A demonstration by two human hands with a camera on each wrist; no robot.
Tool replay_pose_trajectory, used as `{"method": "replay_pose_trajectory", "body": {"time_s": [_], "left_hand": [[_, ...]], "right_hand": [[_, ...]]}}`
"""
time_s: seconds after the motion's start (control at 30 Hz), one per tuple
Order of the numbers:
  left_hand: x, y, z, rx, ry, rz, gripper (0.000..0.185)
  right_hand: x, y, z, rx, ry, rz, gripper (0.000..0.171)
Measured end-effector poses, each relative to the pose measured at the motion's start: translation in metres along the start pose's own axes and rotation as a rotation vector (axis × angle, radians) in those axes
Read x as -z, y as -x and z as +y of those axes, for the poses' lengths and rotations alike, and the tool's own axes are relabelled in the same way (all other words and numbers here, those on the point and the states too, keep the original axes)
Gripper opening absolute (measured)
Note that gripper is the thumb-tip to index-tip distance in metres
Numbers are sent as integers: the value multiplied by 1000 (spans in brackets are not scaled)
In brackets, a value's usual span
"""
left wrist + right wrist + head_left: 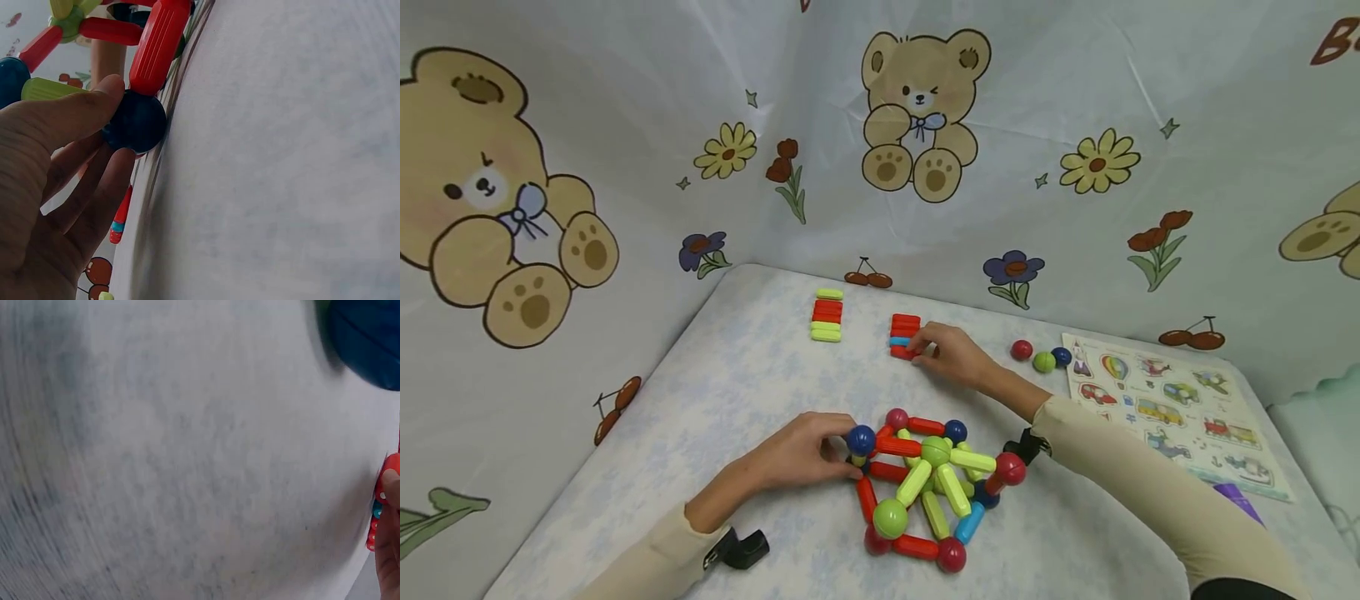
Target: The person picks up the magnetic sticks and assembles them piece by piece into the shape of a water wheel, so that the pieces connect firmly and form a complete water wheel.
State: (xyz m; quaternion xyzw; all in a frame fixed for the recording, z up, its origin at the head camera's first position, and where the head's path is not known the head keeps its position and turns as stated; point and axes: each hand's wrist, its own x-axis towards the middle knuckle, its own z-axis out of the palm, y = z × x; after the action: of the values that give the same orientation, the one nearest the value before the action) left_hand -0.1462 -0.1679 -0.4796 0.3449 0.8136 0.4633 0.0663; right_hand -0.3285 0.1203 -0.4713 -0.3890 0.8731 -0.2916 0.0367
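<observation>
A magnetic-looking construction of balls and rods stands on the table, with a green ball [936, 451] on top, red, light green and blue rods, and red and blue balls at its corners. At its left side my left hand [808, 450] holds a blue ball [134, 122], thumb on one side and fingers on the other. A red rod [159, 47] joins that ball. Farther back, my right hand [953, 357] pinches a red rod [902, 352] at the near end of a short row of red and blue rods [906, 321]. Its fingertips are partly hidden.
Left of that row lies another row of light green and red rods [827, 315]. A loose red ball [1022, 350], green ball [1044, 362] and blue ball [1062, 357] sit beside a picture sheet [1180, 408]. A purple item [1238, 502] lies at right. A bear-print cloth [925, 233] hangs behind.
</observation>
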Motion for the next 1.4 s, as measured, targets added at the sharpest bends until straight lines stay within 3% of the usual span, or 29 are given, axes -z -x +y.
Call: {"method": "replay_pose_trajectory", "body": {"time_s": [0.33,0.53,0.7,0.83,1.0,1.17,1.4], "left_hand": [[-3,-2,0,3,-5,0,26],[1,1,0,4,-13,3,25],[4,3,-1,14,-23,2,27],[5,3,0,28,-23,-6,26],[3,2,0,40,-22,-10,26],[1,2,1,28,-25,-3,26],[-3,-2,6,40,-29,-11,27]], "right_hand": [[20,28,-1,-78,42,-78,36],[48,68,-17,-124,12,78,43],[74,115,-53,-155,-54,229,44],[82,156,-88,-84,-115,293,44],[74,197,-123,-12,-209,250,44],[50,222,-141,-67,-290,163,37],[14,240,-145,-165,-361,63,27]]}}
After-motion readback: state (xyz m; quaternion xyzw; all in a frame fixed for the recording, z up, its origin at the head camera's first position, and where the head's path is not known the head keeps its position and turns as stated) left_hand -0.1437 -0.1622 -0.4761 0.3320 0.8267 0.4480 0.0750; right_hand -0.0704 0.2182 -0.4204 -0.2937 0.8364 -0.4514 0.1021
